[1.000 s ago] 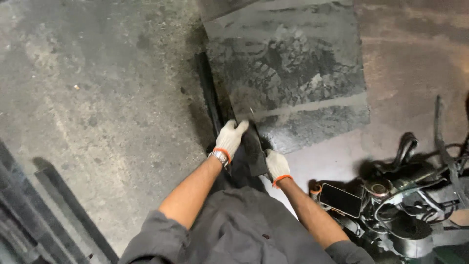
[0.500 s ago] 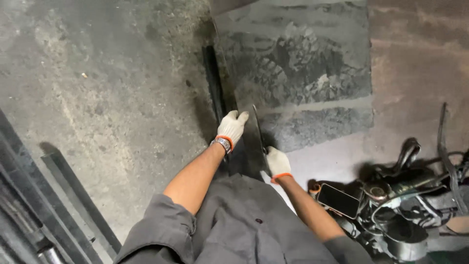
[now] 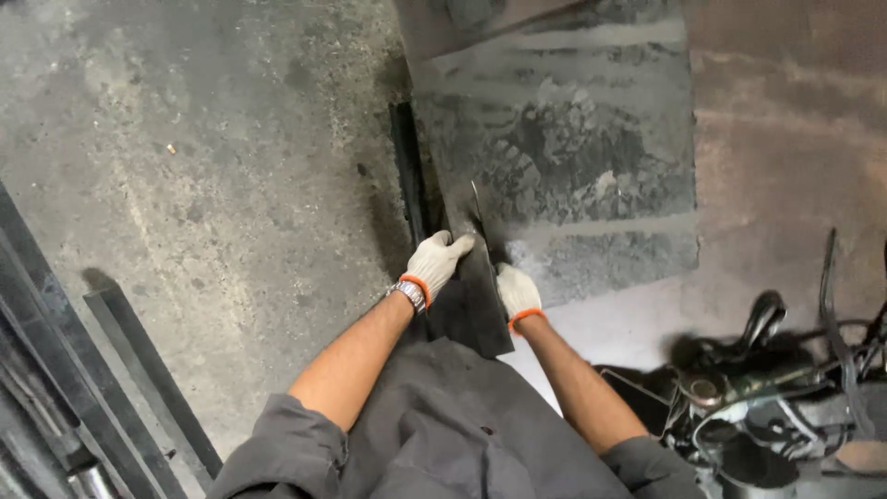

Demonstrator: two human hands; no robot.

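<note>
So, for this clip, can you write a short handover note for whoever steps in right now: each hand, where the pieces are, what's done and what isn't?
Left hand: gloved, gripping the left edge of a dark metal plate near its top.
Right hand: gloved, holding the same plate's right edge.
Dark metal plate: tilted up on the concrete floor, leaning over the edge of a large grey sheet lying flat. A narrow black bar lies along that sheet's left side.
Done: plate is gripped in both hands.
Left: plate is not yet lying flat or set down.
Nearby: angle grinder with cables at right; steel bars at left.
</note>
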